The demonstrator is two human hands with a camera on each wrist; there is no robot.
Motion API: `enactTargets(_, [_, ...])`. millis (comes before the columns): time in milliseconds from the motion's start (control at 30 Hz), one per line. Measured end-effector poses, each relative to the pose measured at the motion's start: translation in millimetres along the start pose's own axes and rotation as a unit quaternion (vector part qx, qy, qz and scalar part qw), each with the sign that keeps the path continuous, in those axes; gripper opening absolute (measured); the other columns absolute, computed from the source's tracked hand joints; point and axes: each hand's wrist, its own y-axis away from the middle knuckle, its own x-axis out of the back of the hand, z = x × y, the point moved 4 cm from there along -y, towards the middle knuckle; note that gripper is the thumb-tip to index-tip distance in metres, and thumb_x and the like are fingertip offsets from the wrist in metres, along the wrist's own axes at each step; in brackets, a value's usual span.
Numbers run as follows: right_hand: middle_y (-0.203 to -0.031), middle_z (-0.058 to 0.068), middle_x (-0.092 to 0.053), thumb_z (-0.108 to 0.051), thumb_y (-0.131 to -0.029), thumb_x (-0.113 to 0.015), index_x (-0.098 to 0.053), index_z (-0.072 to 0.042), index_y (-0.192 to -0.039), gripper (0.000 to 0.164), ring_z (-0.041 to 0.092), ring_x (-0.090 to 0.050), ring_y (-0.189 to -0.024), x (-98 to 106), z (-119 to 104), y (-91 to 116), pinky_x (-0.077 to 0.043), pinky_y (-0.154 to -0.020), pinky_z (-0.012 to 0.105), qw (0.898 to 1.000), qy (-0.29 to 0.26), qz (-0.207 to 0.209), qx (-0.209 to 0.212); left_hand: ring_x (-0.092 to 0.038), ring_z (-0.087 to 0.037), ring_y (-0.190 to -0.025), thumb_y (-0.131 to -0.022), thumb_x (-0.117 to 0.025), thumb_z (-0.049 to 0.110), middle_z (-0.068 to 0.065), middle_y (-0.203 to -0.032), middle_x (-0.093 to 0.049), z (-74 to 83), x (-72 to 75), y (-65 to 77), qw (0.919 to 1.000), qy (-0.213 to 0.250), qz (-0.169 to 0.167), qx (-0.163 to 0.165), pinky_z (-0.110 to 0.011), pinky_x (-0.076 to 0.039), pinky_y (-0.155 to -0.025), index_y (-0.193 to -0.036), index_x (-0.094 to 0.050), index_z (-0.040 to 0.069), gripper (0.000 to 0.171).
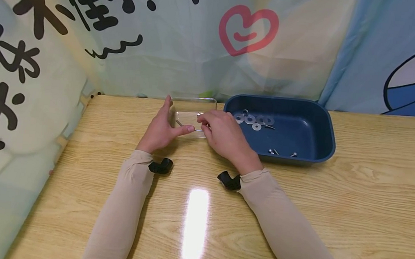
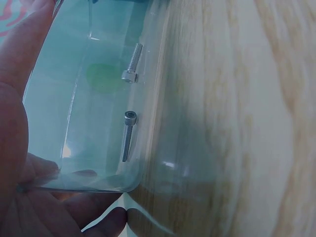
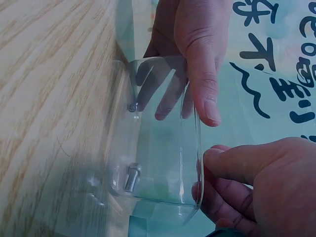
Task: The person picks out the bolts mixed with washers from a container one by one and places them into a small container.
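A clear plastic box (image 1: pixel 189 99) stands on the table in front of me. My left hand (image 1: pixel 160 131) holds its left end, thumb along the front rim and fingers outside the end wall. Two silver socket-head screws lie inside; the left wrist view shows one screw (image 2: pixel 128 133) near the corner and another screw (image 2: pixel 132 64) farther along. Over the box's right end is my right hand (image 1: pixel 223 135), thumb and fingertips brought together at the rim. A small silver piece (image 1: pixel 199 114) shows at those fingertips, mostly hidden by them.
Right of the clear box is a dark blue tray (image 1: pixel 324 144). Several flat washers (image 1: pixel 250 119) lie at its left, with a few small screws (image 1: pixel 293 154) near its front wall. Behind hangs a printed cloth (image 1: pixel 183 61); bare wood table (image 1: pixel 372 193) extends in front and right.
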Motion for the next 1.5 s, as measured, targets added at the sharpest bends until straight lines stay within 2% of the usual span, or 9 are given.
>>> enactTargets(133, [-0.114, 0.011, -0.071, -0.009, -0.099, -0.063, -0.073, -0.004, -0.115, 0.019, 0.027, -0.062, -0.108, 3, 1, 2, -0.046, -0.102, 0.043, 1.000, -0.014, -0.002, -0.010, -0.018, -0.032, -0.152, -0.085, -0.079, 0.047, -0.014, -0.167, -0.015, -0.5, -1.8, -1.0, 1.0000, 0.000, -0.003, 0.002, -0.050, -0.024, -0.119, -0.162, 0.005, 0.008, 0.120])
enactTargets(433, [-0.111, 0.010, -0.068, -0.009, -0.100, -0.062, -0.073, -0.003, -0.114, 0.019, 0.025, -0.059, -0.102, 12, 4, 5, -0.050, -0.091, 0.042, 0.999, -0.039, 0.008, -0.021, -0.020, -0.034, -0.151, -0.085, -0.080, 0.048, -0.013, -0.167, -0.017, -1.7, -2.0, -1.0, 1.0000, -0.001, -0.001, 0.003, -0.051, -0.025, -0.119, -0.162, 0.005, 0.009, 0.121])
enactTargets(667, [-0.115, 0.011, -0.067, -0.011, -0.100, -0.062, -0.071, -0.003, -0.116, 0.020, 0.026, -0.058, -0.107, 21, 7, 10, -0.049, -0.095, 0.042, 0.999, -0.037, 0.016, -0.033, -0.020, -0.033, -0.151, -0.084, -0.080, 0.049, -0.012, -0.167, -0.016, -2.2, -1.1, 1.5, 1.0000, 0.000, -0.003, 0.001, -0.051, -0.025, -0.119, -0.162, 0.006, 0.010, 0.122])
enactTargets(1000, [-0.110, 0.011, -0.066, -0.013, -0.100, -0.063, -0.071, -0.004, -0.114, 0.019, 0.027, -0.057, -0.102, 32, 12, 13, -0.049, -0.089, 0.043, 0.998, -0.046, 0.037, -0.037, -0.019, -0.032, -0.151, -0.084, -0.081, 0.046, -0.012, -0.167, -0.016, -1.6, -2.2, 0.3, 1.0000, 0.003, -0.003, 0.005, -0.050, -0.023, -0.120, -0.162, 0.006, 0.010, 0.121])
enactTargets(1333, [-0.111, 0.011, -0.065, -0.013, -0.101, -0.062, -0.071, -0.006, -0.116, 0.019, 0.028, -0.058, -0.104, 36, 18, 17, -0.049, -0.091, 0.044, 0.997, -0.049, 0.029, -0.056, -0.018, -0.033, -0.151, -0.085, -0.080, 0.045, -0.016, -0.166, -0.017, -2.4, -3.7, -0.9, 1.0000, 0.005, -0.001, -0.001, -0.049, -0.021, -0.120, -0.162, 0.004, 0.007, 0.120])
enactTargets(1500, [-0.111, 0.012, -0.065, -0.012, -0.101, -0.063, -0.070, -0.003, -0.116, 0.020, 0.028, -0.058, -0.105, 38, 22, 20, -0.049, -0.091, 0.044, 0.996, -0.054, 0.026, -0.061, -0.018, -0.034, -0.151, -0.085, -0.080, 0.047, -0.015, -0.166, -0.017, -1.1, -2.8, -0.8, 1.0000, -0.001, 0.002, -0.002, -0.050, -0.022, -0.120, -0.162, 0.004, 0.008, 0.121])
